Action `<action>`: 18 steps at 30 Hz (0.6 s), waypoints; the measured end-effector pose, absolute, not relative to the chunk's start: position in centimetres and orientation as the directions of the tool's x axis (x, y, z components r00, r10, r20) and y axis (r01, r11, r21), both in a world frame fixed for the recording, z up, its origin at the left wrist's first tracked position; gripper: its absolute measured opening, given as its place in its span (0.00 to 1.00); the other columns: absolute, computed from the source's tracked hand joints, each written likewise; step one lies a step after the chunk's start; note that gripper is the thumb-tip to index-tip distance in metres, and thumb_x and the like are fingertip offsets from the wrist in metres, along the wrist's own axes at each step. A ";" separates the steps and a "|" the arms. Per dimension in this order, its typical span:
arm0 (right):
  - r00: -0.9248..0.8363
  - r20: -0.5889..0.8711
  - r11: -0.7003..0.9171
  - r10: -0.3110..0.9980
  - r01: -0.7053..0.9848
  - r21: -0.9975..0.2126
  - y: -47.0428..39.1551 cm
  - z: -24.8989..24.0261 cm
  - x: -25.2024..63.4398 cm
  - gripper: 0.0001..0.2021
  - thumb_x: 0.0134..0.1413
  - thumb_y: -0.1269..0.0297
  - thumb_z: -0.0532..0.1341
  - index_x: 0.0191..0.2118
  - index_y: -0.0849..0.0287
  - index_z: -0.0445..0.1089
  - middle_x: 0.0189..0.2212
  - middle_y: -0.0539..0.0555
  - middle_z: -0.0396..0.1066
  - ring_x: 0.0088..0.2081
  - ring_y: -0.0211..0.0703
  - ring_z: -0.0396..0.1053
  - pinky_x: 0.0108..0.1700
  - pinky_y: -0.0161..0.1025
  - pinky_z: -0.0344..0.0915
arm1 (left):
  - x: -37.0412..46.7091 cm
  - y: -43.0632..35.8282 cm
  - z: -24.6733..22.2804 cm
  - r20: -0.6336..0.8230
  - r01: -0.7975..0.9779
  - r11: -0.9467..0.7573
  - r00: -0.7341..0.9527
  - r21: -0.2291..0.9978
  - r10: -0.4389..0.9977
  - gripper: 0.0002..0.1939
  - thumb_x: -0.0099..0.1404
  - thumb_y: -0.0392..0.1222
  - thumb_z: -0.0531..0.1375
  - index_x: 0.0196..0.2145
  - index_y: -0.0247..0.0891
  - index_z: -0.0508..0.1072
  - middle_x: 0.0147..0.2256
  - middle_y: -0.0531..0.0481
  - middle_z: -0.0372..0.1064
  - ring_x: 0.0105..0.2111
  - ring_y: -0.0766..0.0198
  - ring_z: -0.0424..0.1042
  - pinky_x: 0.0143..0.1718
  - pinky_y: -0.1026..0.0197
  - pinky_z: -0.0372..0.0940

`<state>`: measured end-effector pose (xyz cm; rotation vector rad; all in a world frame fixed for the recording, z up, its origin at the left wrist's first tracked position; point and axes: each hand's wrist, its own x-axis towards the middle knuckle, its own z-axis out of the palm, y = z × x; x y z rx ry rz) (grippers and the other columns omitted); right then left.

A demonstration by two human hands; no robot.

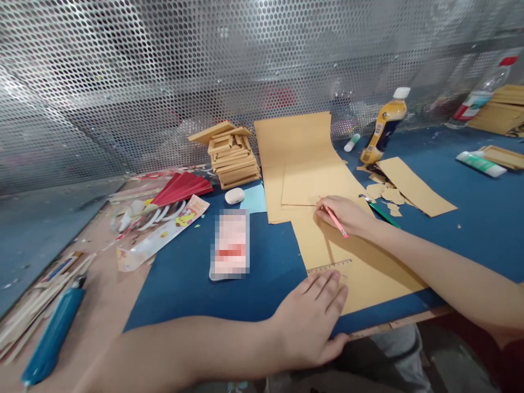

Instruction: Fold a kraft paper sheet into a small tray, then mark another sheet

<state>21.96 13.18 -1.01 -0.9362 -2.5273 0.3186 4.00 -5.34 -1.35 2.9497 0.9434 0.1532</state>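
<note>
My left hand (313,316) lies flat near the table's front edge, fingers stretched over a clear ruler (329,267). Under the ruler is a large tan paper sheet (368,278). Between the fingers of my right hand (341,214) is a pink pencil (336,222), held slanted above the same sheet, by the lower edge of a smaller tan sheet (309,185). I cannot tell whether the pencil's tip touches the paper. To the right of my right hand lies a green pen-like tool (380,212).
A phone (230,244), a white earbud case (234,196) and stacked cardboard pieces (235,161) are at left. Paper scraps (387,193), a yellow drink bottle (385,128) and a glue tube (481,164) are at right. A perforated metal screen (184,71) stands behind.
</note>
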 end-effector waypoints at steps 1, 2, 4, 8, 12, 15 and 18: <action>-0.684 0.309 0.748 0.660 0.562 -0.354 13.2 -1.1 22.0 0.04 0.58 0.68 0.55 0.35 0.59 0.67 0.29 0.54 0.70 0.32 0.43 0.67 0.36 0.39 0.62 | 4.0 -5.3 -1.3 0.078 0.577 -0.814 0.810 0.074 0.581 0.32 0.71 0.54 0.41 0.62 0.25 0.53 0.62 0.31 0.49 0.63 0.48 0.49 0.62 0.53 0.47; -0.686 0.310 0.750 0.658 0.558 -0.356 13.2 -1.1 22.0 0.04 0.58 0.68 0.55 0.35 0.59 0.67 0.29 0.54 0.70 0.32 0.43 0.67 0.36 0.39 0.62 | 4.0 -5.3 -1.3 0.074 0.578 -0.813 0.810 0.077 0.582 0.32 0.71 0.54 0.42 0.62 0.25 0.53 0.62 0.31 0.49 0.63 0.48 0.49 0.62 0.53 0.47; -0.691 0.311 0.754 0.653 0.551 -0.358 13.3 -1.1 22.1 0.04 0.58 0.68 0.56 0.34 0.59 0.67 0.29 0.54 0.70 0.32 0.42 0.67 0.36 0.38 0.61 | 4.0 -5.3 -1.3 0.070 0.577 -0.813 0.810 0.081 0.582 0.32 0.71 0.54 0.42 0.62 0.25 0.53 0.62 0.31 0.49 0.63 0.48 0.49 0.62 0.52 0.47; -0.698 0.316 0.762 0.642 0.540 -0.357 13.3 -1.1 22.1 0.04 0.57 0.69 0.56 0.34 0.59 0.67 0.29 0.54 0.70 0.32 0.42 0.67 0.36 0.38 0.61 | 4.0 -5.3 -1.3 0.070 0.576 -0.814 0.811 0.080 0.581 0.32 0.71 0.54 0.42 0.62 0.25 0.53 0.62 0.31 0.49 0.63 0.48 0.49 0.62 0.52 0.47; -0.686 0.324 0.755 0.651 0.547 -0.362 13.2 -0.9 21.9 0.04 0.57 0.68 0.55 0.34 0.59 0.67 0.29 0.55 0.70 0.31 0.43 0.66 0.35 0.38 0.61 | 4.1 -5.4 -1.3 0.070 0.575 -0.813 0.811 0.087 0.581 0.32 0.71 0.54 0.43 0.62 0.25 0.53 0.62 0.31 0.49 0.63 0.48 0.49 0.62 0.52 0.46; -0.683 0.316 0.749 0.659 0.554 -0.363 13.1 -0.9 21.9 0.05 0.58 0.67 0.55 0.34 0.59 0.67 0.28 0.54 0.69 0.31 0.42 0.65 0.35 0.38 0.61 | 4.1 -5.4 -1.3 0.070 0.577 -0.810 0.808 0.104 0.585 0.32 0.71 0.54 0.42 0.62 0.25 0.53 0.62 0.31 0.49 0.63 0.48 0.49 0.62 0.52 0.45; -0.685 0.315 0.750 0.657 0.550 -0.368 13.1 -0.9 21.9 0.05 0.58 0.67 0.55 0.33 0.59 0.66 0.28 0.54 0.68 0.30 0.42 0.65 0.35 0.38 0.60 | 4.1 -5.3 -1.5 0.066 0.582 -0.803 0.803 0.129 0.592 0.33 0.71 0.54 0.43 0.63 0.25 0.52 0.63 0.32 0.47 0.64 0.48 0.47 0.63 0.53 0.44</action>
